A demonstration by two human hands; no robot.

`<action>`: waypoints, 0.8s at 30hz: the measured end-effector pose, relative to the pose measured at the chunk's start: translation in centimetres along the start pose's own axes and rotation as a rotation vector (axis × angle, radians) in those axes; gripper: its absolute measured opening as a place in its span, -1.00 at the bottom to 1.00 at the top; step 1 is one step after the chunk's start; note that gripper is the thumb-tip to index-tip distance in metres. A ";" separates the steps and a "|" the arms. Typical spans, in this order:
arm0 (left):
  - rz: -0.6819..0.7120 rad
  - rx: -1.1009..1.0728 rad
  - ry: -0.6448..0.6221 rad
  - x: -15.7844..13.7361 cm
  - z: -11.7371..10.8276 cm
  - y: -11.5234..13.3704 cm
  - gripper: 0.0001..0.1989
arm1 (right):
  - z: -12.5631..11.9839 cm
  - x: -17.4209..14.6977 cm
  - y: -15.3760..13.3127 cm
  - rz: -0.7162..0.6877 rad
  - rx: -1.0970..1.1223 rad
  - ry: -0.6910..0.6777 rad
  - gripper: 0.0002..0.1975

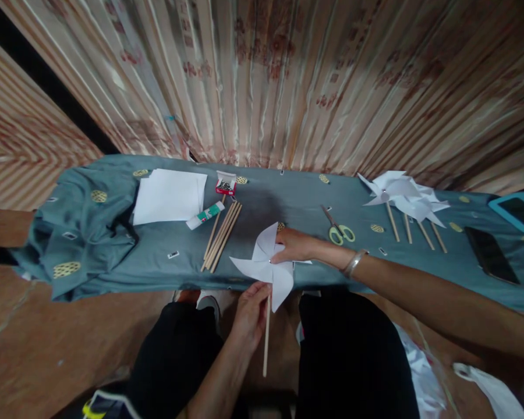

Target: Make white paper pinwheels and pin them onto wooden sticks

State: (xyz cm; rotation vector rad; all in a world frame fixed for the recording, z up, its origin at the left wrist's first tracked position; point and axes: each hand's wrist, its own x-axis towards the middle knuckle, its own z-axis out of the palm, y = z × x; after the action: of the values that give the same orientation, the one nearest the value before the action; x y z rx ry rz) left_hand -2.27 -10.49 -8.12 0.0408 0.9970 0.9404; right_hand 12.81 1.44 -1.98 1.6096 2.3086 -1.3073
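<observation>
A white paper pinwheel (262,269) on a wooden stick (266,343) is held over the table's front edge. Below the blades, my left hand (250,311) pinches the top of the stick. My right hand (292,244) grips the pinwheel near its centre, thumb by the pin and the other fingers behind the paper. Left of it lie several loose wooden sticks (223,237), with a glue stick (205,215) and a small red box of pins (226,184) close by. Scissors with green handles (341,234) rest to the right.
A stack of white paper (170,196) lies at the left on the blue-green tablecloth (157,265). Several pinwheels (404,195) lie at the right. Beyond them are a dark phone (491,254) and a blue-framed device (519,211). A patterned curtain (262,87) hangs behind.
</observation>
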 end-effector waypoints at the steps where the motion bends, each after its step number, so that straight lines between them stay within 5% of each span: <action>1: -0.013 -0.018 0.011 0.0 -0.1 -0.1 -0.69 | -0.1 0.0 -0.1 -0.007 -0.024 -0.008 -0.81; 13: -0.133 -0.087 -0.004 -0.2 0.1 0.0 -0.76 | -0.8 1.0 -0.7 -0.007 -0.318 -0.089 -0.79; 24: -0.132 -0.009 -0.041 0.3 -0.1 0.4 -0.68 | -1.2 1.3 -0.5 0.011 -0.207 -0.166 -0.82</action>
State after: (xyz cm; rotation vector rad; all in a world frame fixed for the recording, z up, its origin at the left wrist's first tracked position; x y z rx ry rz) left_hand -2.56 -10.05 -8.24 -0.0131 0.9463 0.8198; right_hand 12.28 3.15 -1.51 1.3925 2.2475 -1.1101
